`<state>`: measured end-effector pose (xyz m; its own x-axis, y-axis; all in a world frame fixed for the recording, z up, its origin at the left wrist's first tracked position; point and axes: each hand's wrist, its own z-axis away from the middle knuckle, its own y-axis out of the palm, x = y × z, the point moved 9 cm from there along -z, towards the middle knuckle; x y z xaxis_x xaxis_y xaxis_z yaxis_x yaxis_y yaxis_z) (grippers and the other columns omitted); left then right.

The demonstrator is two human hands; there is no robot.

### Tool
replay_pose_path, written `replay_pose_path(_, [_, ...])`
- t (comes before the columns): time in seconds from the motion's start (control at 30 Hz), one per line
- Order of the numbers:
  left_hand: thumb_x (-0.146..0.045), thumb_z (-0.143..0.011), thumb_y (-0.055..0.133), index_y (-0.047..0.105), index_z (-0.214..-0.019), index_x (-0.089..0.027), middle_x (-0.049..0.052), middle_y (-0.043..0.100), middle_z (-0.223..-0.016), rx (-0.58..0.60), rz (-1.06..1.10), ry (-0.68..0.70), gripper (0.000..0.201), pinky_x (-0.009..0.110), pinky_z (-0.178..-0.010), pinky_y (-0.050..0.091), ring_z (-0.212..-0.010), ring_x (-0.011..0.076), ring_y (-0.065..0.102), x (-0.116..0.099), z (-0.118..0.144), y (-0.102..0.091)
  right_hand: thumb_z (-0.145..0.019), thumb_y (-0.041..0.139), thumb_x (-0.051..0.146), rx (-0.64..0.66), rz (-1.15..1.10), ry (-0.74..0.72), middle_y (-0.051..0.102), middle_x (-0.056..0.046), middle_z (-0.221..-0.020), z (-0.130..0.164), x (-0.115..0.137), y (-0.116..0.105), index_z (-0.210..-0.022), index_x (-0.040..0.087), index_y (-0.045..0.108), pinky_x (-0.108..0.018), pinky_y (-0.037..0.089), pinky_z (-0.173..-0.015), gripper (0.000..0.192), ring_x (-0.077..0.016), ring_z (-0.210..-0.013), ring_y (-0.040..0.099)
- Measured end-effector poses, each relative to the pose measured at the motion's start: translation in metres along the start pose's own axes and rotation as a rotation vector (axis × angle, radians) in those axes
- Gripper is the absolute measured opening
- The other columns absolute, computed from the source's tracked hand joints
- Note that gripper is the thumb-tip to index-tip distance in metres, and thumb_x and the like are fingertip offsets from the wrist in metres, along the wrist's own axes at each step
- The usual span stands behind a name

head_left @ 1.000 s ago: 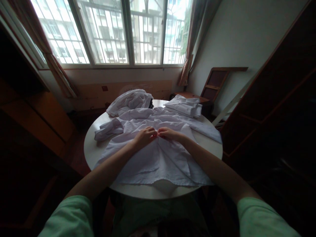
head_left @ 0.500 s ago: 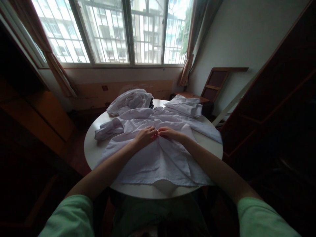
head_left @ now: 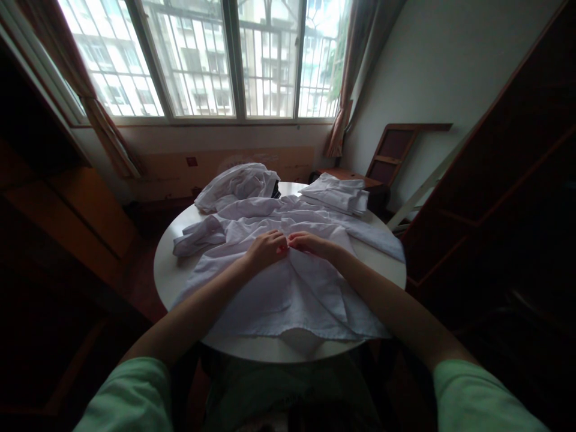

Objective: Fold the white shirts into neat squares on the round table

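Together — both hands [head_left: 288, 246] on white shirt [head_left: 288, 288]

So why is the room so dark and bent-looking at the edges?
Head view: the bright window backlights everything, so the cupboards fall into shadow; the wide lens bows the frame's straight lines; the white shirt and both hands stay dim but readable.

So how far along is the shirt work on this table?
Done: a folded stack sits at the table's far right. In hand: a white shirt lies spread flat, left hand and right hand pinching its front near the middle. Left: that shirt is unfolded, and a crumpled pile waits at the back.
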<state>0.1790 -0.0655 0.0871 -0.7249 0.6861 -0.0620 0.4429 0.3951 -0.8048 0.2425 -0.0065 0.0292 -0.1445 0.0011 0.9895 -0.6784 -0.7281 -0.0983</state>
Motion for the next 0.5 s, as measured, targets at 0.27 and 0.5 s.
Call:
replay_pose_path(0.27, [-0.020, -0.076, 0.058, 0.059, -0.068, -0.018, 0.002, 0.062, -0.070, -0.053, 0.170, -0.037, 0.008, 0.025, -0.066, 0.042, -0.071, 0.0141, 0.055, 0.011, 0.002, -0.005, -0.060, 0.064, 0.026, -0.003, -0.048, 0.016, 0.055, 0.001, -0.066, -0.004, -0.006, -0.005, -0.069, 0.017, 0.058, -0.022, 0.035, -0.053, 0.015, -0.0111, -0.061, 0.046])
replay_pose_path(0.5, [-0.026, -0.087, 0.045, 0.059, -0.067, -0.017, 0.000, 0.057, -0.064, 0.084, 0.146, -0.129, 0.025, 0.024, -0.058, 0.037, -0.061, 0.0125, 0.050, 0.019, 0.005, 0.011, -0.066, 0.065, 0.029, -0.029, -0.047, 0.041, 0.053, 0.002, -0.062, -0.004, -0.006, 0.002, -0.070, 0.015, 0.055, -0.020, 0.035, -0.052, 0.017, -0.0077, -0.056, 0.046])
